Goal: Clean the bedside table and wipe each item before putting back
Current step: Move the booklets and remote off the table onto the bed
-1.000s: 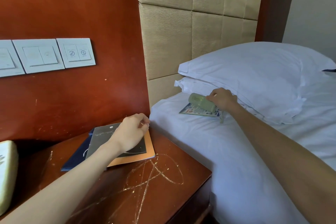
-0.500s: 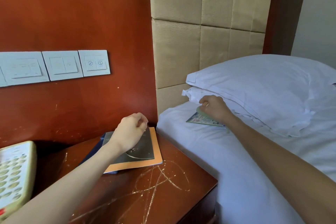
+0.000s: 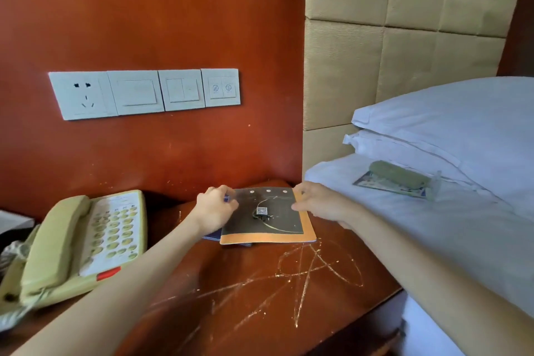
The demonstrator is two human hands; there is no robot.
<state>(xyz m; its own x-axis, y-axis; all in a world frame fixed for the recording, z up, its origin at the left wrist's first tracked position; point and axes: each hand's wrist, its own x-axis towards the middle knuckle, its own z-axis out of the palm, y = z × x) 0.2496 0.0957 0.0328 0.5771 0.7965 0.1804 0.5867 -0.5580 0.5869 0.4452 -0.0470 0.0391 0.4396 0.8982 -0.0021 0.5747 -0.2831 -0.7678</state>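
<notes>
Booklets (image 3: 264, 218): a small stack lying flat near the back edge of the table (image 3: 260, 298), toward its bed-side corner. The top one has an orange border and a dark panel with a small square code; a blue one shows beneath along the left side. Judged thin, light and limp, likely to sag or fan apart if lifted by one corner. Best held at both side edges together, or slid to the front edge and pinched through the whole stack. The glossy covers may slip over each other.

Left hand (image 3: 215, 208): at the stack's left edge, fingers curled onto the covers. Whether it pinches or only presses cannot be told.

Right hand (image 3: 318, 202): at the stack's right edge, fingers bent and resting on the orange border. The grip is likewise uncertain.

Table: dark red wood, with pale dusty streaks and scratches across the front half, not yet wiped by the look of it.

Phone (image 3: 78, 246): cream, handset cradled, on the left side of the table, well apart from the stack. Its cord trails off the left edge.

Roll (image 3: 400, 176): green and cylindrical, lying on a card (image 3: 384, 186) on the bed (image 3: 433, 240), just below the pillows (image 3: 462, 124).

Switch plates (image 3: 144, 92): on the wall panel above the table.

Obstructions: none between the hands and the stack. The wall stands close behind it, and the bed abuts the table's right edge.
</notes>
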